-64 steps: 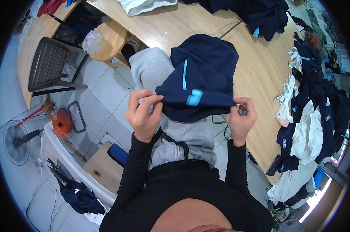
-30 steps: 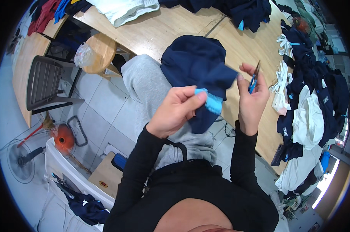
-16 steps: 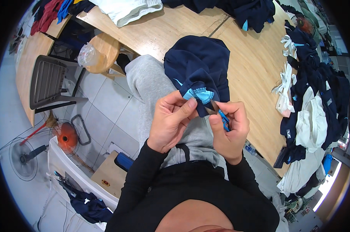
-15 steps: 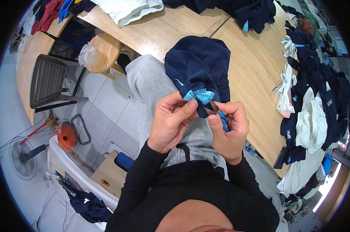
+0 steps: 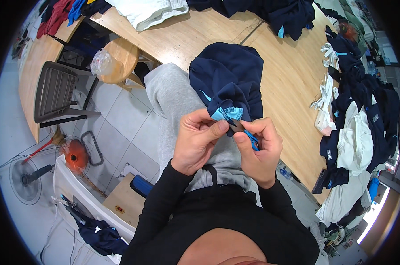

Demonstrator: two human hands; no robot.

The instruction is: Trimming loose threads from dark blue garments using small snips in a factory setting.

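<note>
A dark navy garment (image 5: 228,77) with light blue trim lies bunched on my lap and against the wooden table's edge. My left hand (image 5: 196,140) pinches the light blue hem (image 5: 227,113) of the garment between thumb and fingers. My right hand (image 5: 259,148) holds small blue-handled snips (image 5: 248,134), their blades meeting the hem right beside my left thumb. Both hands are close together over my grey trousers (image 5: 173,99).
A wooden table (image 5: 292,88) runs from top to right, with heaps of navy and white garments (image 5: 359,115) along its right side and more at the top. On the left are a grey chair (image 5: 54,92), a wooden stool (image 5: 120,57), a floor fan (image 5: 25,179) and a white bin (image 5: 89,207).
The garment was held spread wide, then gathered. My hands came together over my lap, and the snips moved from raised at the right down onto the blue hem.
</note>
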